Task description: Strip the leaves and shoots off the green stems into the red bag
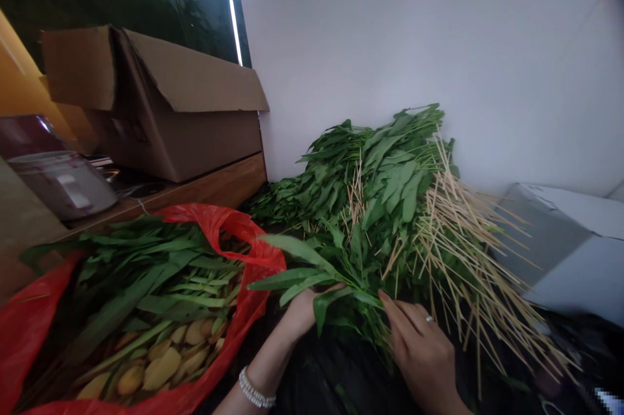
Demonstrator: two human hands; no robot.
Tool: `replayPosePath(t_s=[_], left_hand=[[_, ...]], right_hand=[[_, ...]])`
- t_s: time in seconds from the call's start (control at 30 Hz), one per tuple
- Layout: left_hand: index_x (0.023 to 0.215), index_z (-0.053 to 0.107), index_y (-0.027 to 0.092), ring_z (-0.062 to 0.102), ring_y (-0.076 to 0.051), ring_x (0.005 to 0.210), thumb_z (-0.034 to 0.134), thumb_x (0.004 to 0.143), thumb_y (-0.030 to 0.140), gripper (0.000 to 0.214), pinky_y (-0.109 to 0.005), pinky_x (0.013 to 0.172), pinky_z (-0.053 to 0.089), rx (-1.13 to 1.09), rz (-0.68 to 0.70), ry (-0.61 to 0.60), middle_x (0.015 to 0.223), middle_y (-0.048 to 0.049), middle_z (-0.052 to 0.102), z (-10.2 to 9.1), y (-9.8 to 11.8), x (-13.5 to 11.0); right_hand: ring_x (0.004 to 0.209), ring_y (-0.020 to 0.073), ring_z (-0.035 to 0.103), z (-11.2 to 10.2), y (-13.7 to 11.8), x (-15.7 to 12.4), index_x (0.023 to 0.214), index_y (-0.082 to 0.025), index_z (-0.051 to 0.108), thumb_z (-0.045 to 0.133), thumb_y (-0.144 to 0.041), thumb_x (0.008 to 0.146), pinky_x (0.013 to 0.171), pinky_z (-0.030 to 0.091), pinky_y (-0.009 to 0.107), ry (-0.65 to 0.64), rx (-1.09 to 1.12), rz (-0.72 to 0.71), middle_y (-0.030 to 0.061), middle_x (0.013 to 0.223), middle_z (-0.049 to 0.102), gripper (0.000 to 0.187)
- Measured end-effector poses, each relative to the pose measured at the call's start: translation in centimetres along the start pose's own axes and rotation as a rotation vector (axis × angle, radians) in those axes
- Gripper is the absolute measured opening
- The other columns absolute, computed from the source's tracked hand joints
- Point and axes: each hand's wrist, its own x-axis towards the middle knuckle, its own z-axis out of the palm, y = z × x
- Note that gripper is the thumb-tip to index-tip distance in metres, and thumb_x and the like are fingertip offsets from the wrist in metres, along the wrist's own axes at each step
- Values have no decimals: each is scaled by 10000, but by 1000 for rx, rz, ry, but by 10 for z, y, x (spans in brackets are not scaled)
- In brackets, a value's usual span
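Observation:
Long green leaves on thin stems (358,291) lie between my two hands. My left hand (303,312), with a beaded bracelet at the wrist, is closed around the leafy stems from the left; leaves hide most of its fingers. From the right, my right hand (423,345), wearing a ring, pinches the stem ends with thumb and fingers. Just behind them rises a large heap of leafy greens (394,174), with many thin wooden skewers (463,239) sticking out to the right. Black plastic (316,376) lies beneath my hands.
On the left, a red plastic bag (266,259) gapes around green leaves and pale round slices (163,366). Behind it, an open cardboard box (205,142) and a whitish tub (65,184) stand on a wooden ledge. A white box (570,246) sits at right, against the wall (414,25).

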Motion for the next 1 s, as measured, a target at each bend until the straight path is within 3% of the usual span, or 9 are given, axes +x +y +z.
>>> replayPosePath(t_s=[0.2,0.3,0.43,0.5,0.6,0.7,0.77,1.0], left_hand=[[885,738,191,639,-264,931,694,747,403,257,-366,836,513,22,-3,-74,968,-63,722,-3,4,-4],[938,708,194,621,-200,793,724,728,405,298,-277,640,516,64,-4,-87,965,-58,696,-16,12,-16],[832,690,156,477,-82,521,694,767,447,299,-182,451,377,173,-108,-190,717,-16,636,-44,39,-43],[808,694,141,408,-56,444,624,820,492,358,-171,412,306,134,-78,-214,611,-2,595,-51,57,-53],[837,714,157,426,-68,445,596,846,481,345,-183,423,315,127,112,-97,605,-10,601,-43,76,-54],[827,743,185,581,-140,664,654,829,311,154,-232,614,447,406,351,15,744,-43,656,-21,76,-39],[842,751,203,609,-167,772,647,831,226,108,-257,711,461,589,454,46,807,-50,664,-9,68,-27],[917,734,219,616,-166,790,599,868,205,144,-253,712,471,843,507,49,862,-48,655,-3,52,-16]], right_hand=[[842,185,622,-4,1,0,1412,-262,449,483,-106,904,798,430,317,45,-107,3,32,968,705,533],[832,183,618,-7,2,3,1386,-248,489,466,-93,901,803,422,316,75,-188,-24,37,945,711,510],[802,177,591,-8,2,6,1351,-204,534,475,-84,903,758,401,311,113,-250,-48,51,918,707,468],[796,185,573,-8,1,6,1342,-183,545,489,-94,903,730,382,318,102,-276,-56,59,906,704,451],[794,197,554,-9,-1,7,1337,-162,548,483,-94,906,711,364,328,84,-290,-71,66,900,699,441],[792,202,542,-11,-3,6,1331,-145,551,477,-98,914,716,364,334,83,-282,-92,70,896,692,426],[788,201,537,-11,-3,5,1336,-140,545,483,-95,912,728,367,336,81,-271,-104,69,898,689,430],[791,202,535,-12,-7,7,1308,-118,566,496,-79,904,746,374,342,92,-250,-156,74,920,690,412]])
